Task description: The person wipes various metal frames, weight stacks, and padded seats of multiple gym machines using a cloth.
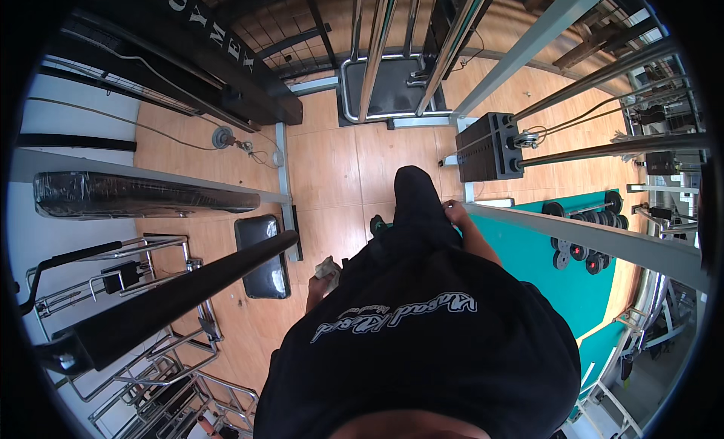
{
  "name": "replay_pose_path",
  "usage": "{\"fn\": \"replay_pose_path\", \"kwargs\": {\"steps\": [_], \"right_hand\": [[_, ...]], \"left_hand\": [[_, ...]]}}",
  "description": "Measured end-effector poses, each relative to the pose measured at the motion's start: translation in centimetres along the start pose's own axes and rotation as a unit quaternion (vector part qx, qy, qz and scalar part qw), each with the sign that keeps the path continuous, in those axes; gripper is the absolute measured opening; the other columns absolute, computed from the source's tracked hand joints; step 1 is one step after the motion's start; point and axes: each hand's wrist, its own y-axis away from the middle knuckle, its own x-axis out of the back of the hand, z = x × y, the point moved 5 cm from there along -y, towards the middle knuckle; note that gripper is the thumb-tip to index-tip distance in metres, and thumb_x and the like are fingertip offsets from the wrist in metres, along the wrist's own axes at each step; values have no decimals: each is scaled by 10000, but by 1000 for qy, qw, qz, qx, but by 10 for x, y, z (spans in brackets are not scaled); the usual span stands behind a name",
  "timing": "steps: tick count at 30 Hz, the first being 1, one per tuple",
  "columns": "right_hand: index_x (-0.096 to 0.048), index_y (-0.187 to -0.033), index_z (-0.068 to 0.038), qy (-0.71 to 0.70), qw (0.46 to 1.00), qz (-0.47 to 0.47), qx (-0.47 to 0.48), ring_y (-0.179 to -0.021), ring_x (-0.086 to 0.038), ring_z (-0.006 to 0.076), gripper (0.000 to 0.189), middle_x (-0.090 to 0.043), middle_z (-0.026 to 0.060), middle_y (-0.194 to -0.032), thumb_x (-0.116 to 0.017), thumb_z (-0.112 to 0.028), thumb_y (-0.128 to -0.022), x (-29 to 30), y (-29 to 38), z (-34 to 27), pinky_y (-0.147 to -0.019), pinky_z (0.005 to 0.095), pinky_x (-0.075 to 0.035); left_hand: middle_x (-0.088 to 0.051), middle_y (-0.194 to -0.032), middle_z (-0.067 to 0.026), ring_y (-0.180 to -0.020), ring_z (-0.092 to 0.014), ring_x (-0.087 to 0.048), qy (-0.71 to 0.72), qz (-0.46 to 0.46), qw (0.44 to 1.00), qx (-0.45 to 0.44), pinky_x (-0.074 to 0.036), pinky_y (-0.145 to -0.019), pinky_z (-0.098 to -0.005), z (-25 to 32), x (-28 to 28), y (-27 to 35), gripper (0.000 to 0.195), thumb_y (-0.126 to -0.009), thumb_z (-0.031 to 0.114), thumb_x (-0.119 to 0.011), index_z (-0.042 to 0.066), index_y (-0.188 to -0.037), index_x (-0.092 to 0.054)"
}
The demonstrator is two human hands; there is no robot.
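Note:
At the left side of my body, my left hand (319, 286) grips a crumpled pale cloth (328, 271). My right hand (453, 211) hangs beside my dark trouser leg (417, 193), its fingers partly curled. Whether it holds anything is too small to tell. The near end of a grey steel beam (565, 229) appears close to that hand. One dark and green shoe (378, 224) shows on the wood-look tiled floor (322, 167). My black shirt (430, 348), which bears lettering, covers much of the lower view.
A black weight stack (486, 147) with steel guide rods stands ahead right. At left are a plastic-wrapped pad (141, 194), a padded black bar (186, 300) and a black bench pad (263, 258). Dumbbells (594, 258) sit by a green mat (509, 235). A cable pulley (222, 137) hangs ahead left.

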Motion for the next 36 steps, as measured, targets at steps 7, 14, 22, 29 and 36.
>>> {"fn": "replay_pose_path", "kwargs": {"steps": [7,14,22,29,36], "right_hand": [[-673,-830,17,68,987,-142,38,-904,-644,335,395,-657,245,-900,-484,-329,-805,-7,-109,-32,-815,406,-489],[-617,-924,-8,55,986,-20,159,-554,-592,152,288,-616,81,-659,-531,-268,-836,64,-227,-101,-478,298,-462],[-608,-1050,-45,-102,993,-15,51,-679,-633,151,285,-670,83,-893,-541,-260,-875,163,-229,-181,-527,277,-489],[-612,-1029,-26,-164,982,4,-96,-664,-638,157,294,-676,84,-859,-561,-270,-873,153,-196,-126,-495,317,-492],[-609,-997,-42,-367,903,125,-183,-624,-643,174,314,-672,88,-787,-553,-317,-856,97,-152,-67,-501,344,-496]], "left_hand": [[-667,-1015,-101,-922,-191,-629,-77,0,990,-114,-492,-791,-340,20,-29,-31,407,-803,263,-682,-16,-1095,-625],[-649,-1028,-130,-925,-208,-618,20,99,995,1,-480,-812,-345,132,-86,-57,411,-818,204,-652,-27,-1151,-583],[-621,-1103,-125,-1002,-226,-578,70,171,908,-376,-417,-911,-331,546,-90,-109,397,-859,193,-643,-11,-1184,-542],[-512,-1344,-58,-1219,-218,-493,-146,-186,631,-739,-404,-998,-322,904,-248,152,566,-866,117,-626,206,-1390,-429],[-533,-1291,-86,-1167,-278,-511,-389,-359,435,-729,-435,-973,-393,909,-328,188,611,-808,109,-612,370,-1342,-471]]}}
